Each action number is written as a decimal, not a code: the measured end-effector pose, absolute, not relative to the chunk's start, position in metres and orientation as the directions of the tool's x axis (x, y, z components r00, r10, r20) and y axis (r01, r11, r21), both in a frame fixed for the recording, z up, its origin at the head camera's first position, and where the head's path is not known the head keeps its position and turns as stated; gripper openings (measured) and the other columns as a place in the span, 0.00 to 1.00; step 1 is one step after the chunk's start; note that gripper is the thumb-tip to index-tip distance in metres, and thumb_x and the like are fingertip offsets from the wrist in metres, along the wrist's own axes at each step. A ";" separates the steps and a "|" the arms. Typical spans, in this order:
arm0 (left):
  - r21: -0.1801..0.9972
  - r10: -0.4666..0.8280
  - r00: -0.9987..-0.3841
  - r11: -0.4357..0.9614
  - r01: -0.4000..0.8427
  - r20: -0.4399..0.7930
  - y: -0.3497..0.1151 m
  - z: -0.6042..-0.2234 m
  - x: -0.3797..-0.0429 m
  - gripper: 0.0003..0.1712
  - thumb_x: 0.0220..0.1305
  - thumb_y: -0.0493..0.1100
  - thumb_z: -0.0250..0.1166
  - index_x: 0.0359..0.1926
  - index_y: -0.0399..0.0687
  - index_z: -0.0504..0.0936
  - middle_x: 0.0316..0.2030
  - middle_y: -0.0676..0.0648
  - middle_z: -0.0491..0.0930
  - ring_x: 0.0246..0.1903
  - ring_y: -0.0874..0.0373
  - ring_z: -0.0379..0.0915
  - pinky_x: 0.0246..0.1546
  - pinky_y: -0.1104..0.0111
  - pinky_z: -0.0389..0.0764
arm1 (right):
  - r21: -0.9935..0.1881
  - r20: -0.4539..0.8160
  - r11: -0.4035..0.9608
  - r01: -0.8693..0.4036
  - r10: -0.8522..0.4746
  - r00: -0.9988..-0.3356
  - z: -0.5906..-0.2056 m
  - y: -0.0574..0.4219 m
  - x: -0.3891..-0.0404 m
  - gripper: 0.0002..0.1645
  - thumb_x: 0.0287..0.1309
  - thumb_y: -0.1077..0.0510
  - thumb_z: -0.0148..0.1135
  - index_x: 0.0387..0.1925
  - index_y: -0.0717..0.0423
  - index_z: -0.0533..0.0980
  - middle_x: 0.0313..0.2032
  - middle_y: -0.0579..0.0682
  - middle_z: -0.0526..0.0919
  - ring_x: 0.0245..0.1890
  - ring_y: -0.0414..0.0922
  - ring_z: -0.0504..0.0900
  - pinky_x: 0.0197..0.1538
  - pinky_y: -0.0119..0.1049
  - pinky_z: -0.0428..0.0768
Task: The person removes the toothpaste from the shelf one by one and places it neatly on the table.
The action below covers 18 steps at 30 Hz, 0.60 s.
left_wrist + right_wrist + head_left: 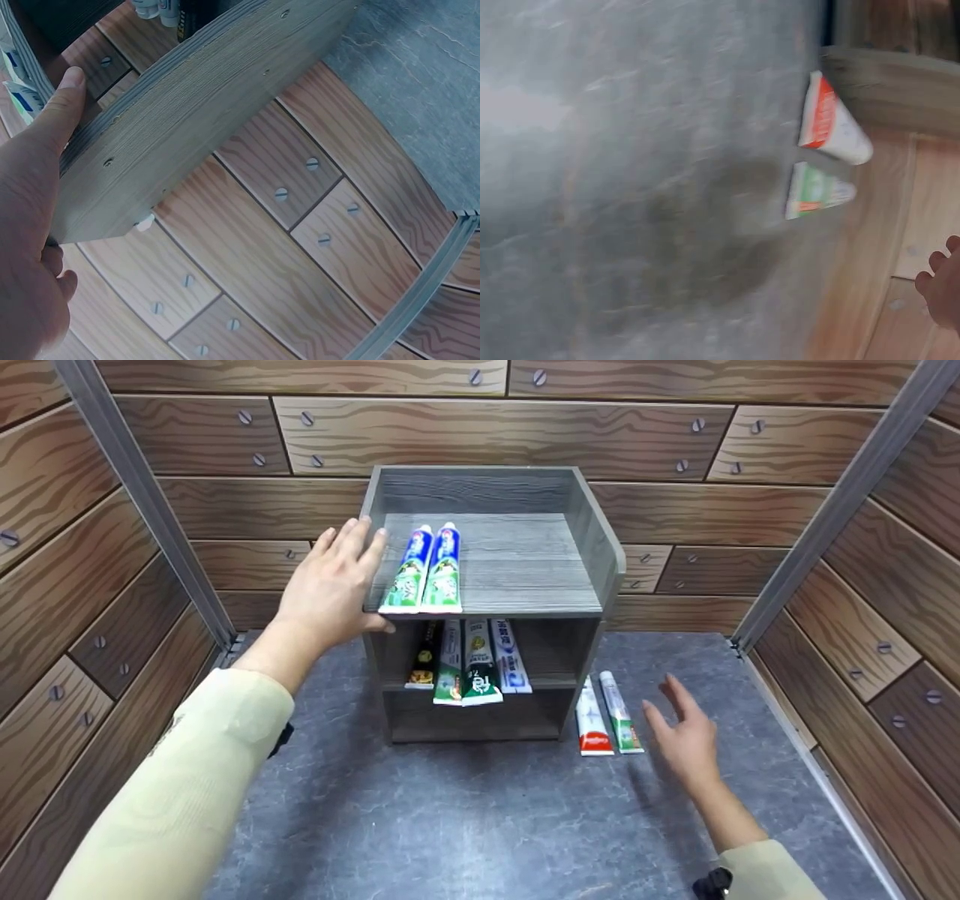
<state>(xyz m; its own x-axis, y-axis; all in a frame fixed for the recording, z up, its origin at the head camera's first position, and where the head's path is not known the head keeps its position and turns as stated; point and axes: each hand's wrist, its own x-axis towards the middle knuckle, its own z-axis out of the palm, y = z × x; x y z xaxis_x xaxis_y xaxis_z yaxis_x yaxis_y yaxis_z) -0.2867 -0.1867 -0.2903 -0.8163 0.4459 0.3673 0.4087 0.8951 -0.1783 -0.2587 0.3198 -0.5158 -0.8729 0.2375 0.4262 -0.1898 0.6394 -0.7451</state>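
Toothpaste tubes [444, 568] lie in three places: two blue-and-green ones atop the grey shelf unit [517, 570], four on its middle level, and a red-ended tube [592, 720] and a green-ended tube [619, 712] on the worktop [465, 817], just right of it. Your right hand [688, 739] is empty, its grip loosely spread near the green-ended tube; pinching the body lightly from both sides should avoid denting it. Your left hand [330, 585] lies with fingers spread along the unit's left side, thumb across the front edge; gentle, even pressure should steady it. Mind the middle tubes' overhanging ends. White characters mark the dark green tube [480, 664], too small to read surely; print on the red end blurs.
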 end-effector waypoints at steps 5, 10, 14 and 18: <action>-0.186 0.448 -0.815 0.894 0.408 0.368 -0.187 -0.290 -0.287 0.78 0.43 0.71 0.83 0.82 0.34 0.55 0.79 0.27 0.55 0.79 0.34 0.52 0.81 0.46 0.52 | -0.706 0.532 0.650 -0.280 0.226 -0.816 -0.487 0.308 -0.251 0.38 0.64 0.63 0.74 0.73 0.62 0.73 0.64 0.59 0.83 0.67 0.58 0.79 0.72 0.37 0.72; -0.190 0.447 -0.819 0.895 0.404 0.359 -0.187 -0.290 -0.286 0.78 0.44 0.72 0.82 0.83 0.34 0.54 0.80 0.27 0.54 0.79 0.34 0.51 0.81 0.46 0.51 | -0.670 0.604 0.651 -0.357 0.199 -0.772 -0.461 0.297 -0.243 0.38 0.64 0.63 0.75 0.73 0.58 0.74 0.65 0.56 0.83 0.66 0.56 0.80 0.68 0.21 0.70; -0.186 0.452 -0.812 0.892 0.411 0.369 -0.187 -0.290 -0.286 0.77 0.43 0.70 0.83 0.82 0.34 0.55 0.79 0.27 0.55 0.79 0.34 0.52 0.81 0.46 0.52 | -0.637 0.665 0.641 -0.428 0.176 -0.726 -0.442 0.287 -0.234 0.39 0.63 0.63 0.76 0.74 0.54 0.74 0.64 0.52 0.84 0.66 0.47 0.80 0.68 0.20 0.70; -0.183 0.453 -0.807 0.891 0.415 0.379 -0.187 -0.290 -0.287 0.77 0.42 0.70 0.84 0.82 0.34 0.56 0.79 0.27 0.56 0.79 0.33 0.53 0.80 0.46 0.54 | -0.563 0.755 0.637 -0.526 0.138 -0.642 -0.423 0.274 -0.225 0.39 0.58 0.68 0.77 0.72 0.57 0.76 0.63 0.54 0.84 0.64 0.36 0.79 0.67 0.22 0.72</action>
<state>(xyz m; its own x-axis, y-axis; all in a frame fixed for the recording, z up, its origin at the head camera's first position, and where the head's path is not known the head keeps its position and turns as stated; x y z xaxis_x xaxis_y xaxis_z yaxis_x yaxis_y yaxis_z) -0.2869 -0.1870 -0.2903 -0.8067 0.4533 0.3792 0.4147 0.8913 -0.1834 -0.2253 0.2736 -0.4227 -0.6416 0.1378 0.7545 -0.5258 0.6372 -0.5635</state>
